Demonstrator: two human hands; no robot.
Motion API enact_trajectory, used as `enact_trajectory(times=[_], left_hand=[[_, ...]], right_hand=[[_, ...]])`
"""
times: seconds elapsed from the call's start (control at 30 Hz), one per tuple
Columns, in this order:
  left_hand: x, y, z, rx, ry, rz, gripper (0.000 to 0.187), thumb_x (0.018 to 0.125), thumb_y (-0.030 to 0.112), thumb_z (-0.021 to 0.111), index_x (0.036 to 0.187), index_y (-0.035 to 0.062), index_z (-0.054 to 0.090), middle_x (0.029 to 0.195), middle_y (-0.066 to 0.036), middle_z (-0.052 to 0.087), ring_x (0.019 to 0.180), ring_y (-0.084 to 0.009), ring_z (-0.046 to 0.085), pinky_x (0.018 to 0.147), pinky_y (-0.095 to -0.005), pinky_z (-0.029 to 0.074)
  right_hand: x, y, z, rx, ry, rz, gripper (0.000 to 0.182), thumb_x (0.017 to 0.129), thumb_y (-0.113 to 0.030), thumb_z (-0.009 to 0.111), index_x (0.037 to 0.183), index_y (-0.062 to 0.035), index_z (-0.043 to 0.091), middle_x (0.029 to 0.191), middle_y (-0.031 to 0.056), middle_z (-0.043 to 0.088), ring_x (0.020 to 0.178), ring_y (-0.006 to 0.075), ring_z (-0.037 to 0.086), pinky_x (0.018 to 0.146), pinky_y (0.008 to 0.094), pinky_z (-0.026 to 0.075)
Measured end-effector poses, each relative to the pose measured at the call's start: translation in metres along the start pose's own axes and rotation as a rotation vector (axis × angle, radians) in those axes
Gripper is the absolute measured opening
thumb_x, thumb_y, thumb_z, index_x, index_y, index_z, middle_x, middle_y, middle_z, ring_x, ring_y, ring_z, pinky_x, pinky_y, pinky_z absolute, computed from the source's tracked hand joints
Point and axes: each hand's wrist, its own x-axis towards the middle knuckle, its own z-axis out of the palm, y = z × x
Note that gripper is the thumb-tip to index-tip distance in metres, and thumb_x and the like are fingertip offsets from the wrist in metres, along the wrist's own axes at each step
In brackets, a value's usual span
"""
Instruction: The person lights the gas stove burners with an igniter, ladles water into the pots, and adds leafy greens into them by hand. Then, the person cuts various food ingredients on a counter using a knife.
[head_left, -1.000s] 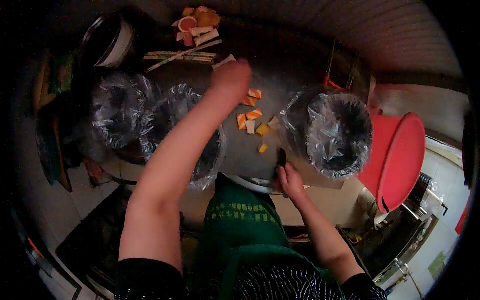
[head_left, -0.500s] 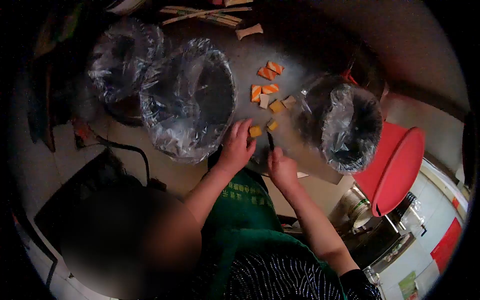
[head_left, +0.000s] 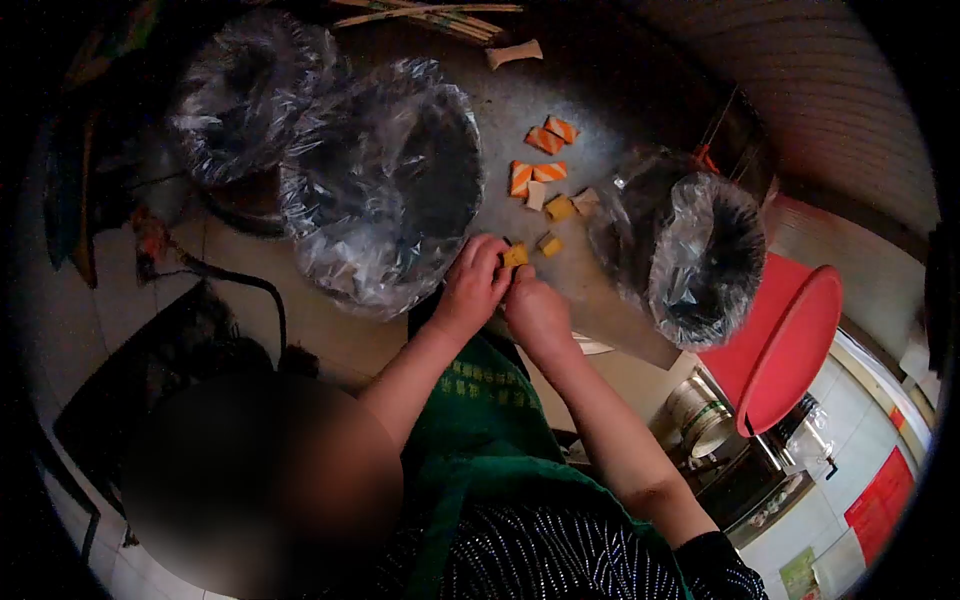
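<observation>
My left hand (head_left: 473, 287) is closed at the left side of a small yellow block (head_left: 515, 256), its fingertips pressed against it. My right hand (head_left: 540, 312) is a loose fist just below the same block, close against my left hand. The slim dark tool in it is mostly hidden; only a dark bit shows at the block's upper left. Up and to the right are another yellow block (head_left: 549, 244) and a third yellow block (head_left: 559, 207). Beige pieces (head_left: 535, 195) and orange-and-white striped pieces (head_left: 521, 178) lie farther back on the metal table (head_left: 610, 300).
Plastic-lined round containers stand on the left (head_left: 380, 190) and right (head_left: 705, 260). Wooden sticks (head_left: 430, 20) and a bone-shaped piece (head_left: 515, 54) lie at the back. A red basin (head_left: 790, 350) leans at the right, near a metal pot (head_left: 708, 428).
My right hand has moved left and up, bringing the dark tool to the yellow block by my left hand. The view has shifted slightly.
</observation>
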Motion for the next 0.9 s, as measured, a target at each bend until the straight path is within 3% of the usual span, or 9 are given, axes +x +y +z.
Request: enact_trajectory(times=[0.13,0.17,0.33,0.4,0.43,0.5,0.63,0.8,0.9], left_hand=[[-0.003,-0.006,0.019,0.138,0.085,-0.097,0.031,0.068,0.007,0.060,0.098,0.0029,0.053,0.099,-0.016,0.051,0.095,-0.0330,0.048,0.082,-0.0383,0.041],[0.005,0.003,0.010,-0.123,-0.076,-0.313,0.031,0.069,0.009,0.058,0.100,0.0029,0.053,0.100,-0.017,0.050,0.096,-0.0346,0.048,0.084,-0.0389,0.040],[-0.004,-0.007,0.023,-0.095,0.093,-0.190,0.032,0.074,0.010,0.054,0.105,0.0040,0.051,0.109,-0.019,0.049,0.099,-0.0347,0.049,0.082,-0.0408,0.042],[0.002,0.004,0.021,-0.176,-0.044,-0.347,0.037,0.075,0.011,0.055,0.110,0.0056,0.048,0.118,-0.019,0.045,0.103,-0.0344,0.048,0.084,-0.0398,0.043],[0.003,0.009,0.022,-0.079,-0.030,-0.252,0.037,0.075,0.011,0.055,0.111,0.0057,0.047,0.116,-0.019,0.047,0.101,-0.0341,0.049,0.082,-0.0397,0.043],[0.004,0.012,0.016,0.071,0.042,-0.087,0.036,0.076,0.011,0.055,0.111,0.0056,0.047,0.110,-0.018,0.051,0.097,-0.0338,0.052,0.080,-0.0397,0.044],[0.022,0.020,0.015,0.161,0.061,0.085,0.027,0.076,0.011,0.056,0.101,0.0026,0.048,0.090,-0.018,0.052,0.087,-0.0368,0.051,0.073,-0.0427,0.043],[0.047,0.041,0.006,0.059,-0.100,-0.137,0.043,0.073,0.001,0.055,0.113,-0.0025,0.040,0.116,-0.023,0.042,0.102,-0.0405,0.045,0.086,-0.0422,0.041],[0.044,0.040,-0.001,0.110,-0.116,-0.028,0.051,0.072,-0.001,0.055,0.118,-0.0036,0.035,0.121,-0.023,0.036,0.109,-0.0402,0.041,0.091,-0.0407,0.037]], right_hand=[[-0.017,0.030,0.028,-0.011,0.043,-0.074,0.034,0.089,-0.029,0.033,0.097,-0.0006,0.051,0.081,0.0225,0.061,0.073,0.0403,0.059,0.064,0.0482,0.046],[-0.020,0.027,0.017,0.178,-0.227,0.228,0.040,0.091,-0.030,0.027,0.107,-0.0030,0.052,0.094,0.0213,0.059,0.088,0.0348,0.056,0.078,0.0436,0.042],[-0.018,0.077,0.022,0.255,-0.114,0.130,0.033,0.090,-0.030,0.038,0.098,-0.0038,0.057,0.085,0.0204,0.061,0.074,0.0325,0.059,0.060,0.0359,0.044],[-0.042,0.040,-0.031,-0.066,0.060,0.030,0.022,0.085,-0.019,0.048,0.098,-0.0038,0.057,0.081,0.0192,0.061,0.072,0.0318,0.059,0.061,0.0353,0.045],[-0.046,0.036,-0.040,-0.072,0.121,0.079,0.022,0.085,-0.019,0.048,0.098,-0.0038,0.057,0.081,0.0192,0.061,0.072,0.0318,0.059,0.061,0.0353,0.045],[-0.043,0.030,-0.058,0.073,0.353,-0.202,0.023,0.081,-0.022,0.055,0.097,-0.0052,0.058,0.072,0.0212,0.058,0.063,0.0347,0.057,0.055,0.0432,0.044],[-0.029,0.001,-0.091,0.195,0.447,-0.225,0.023,0.080,-0.017,0.055,0.101,-0.0087,0.058,0.086,0.0179,0.059,0.077,0.0347,0.057,0.066,0.0403,0.046],[0.006,-0.024,-0.130,0.201,0.595,-0.349,0.014,0.079,-0.006,0.054,0.092,-0.0025,0.058,0.080,0.0182,0.055,0.074,0.0353,0.055,0.064,0.0375,0.044],[0.047,-0.023,-0.151,0.144,0.661,-0.313,0.015,0.078,-0.009,0.054,0.093,-0.0052,0.058,0.077,0.0176,0.053,0.074,0.0347,0.054,0.063,0.0392,0.044]])
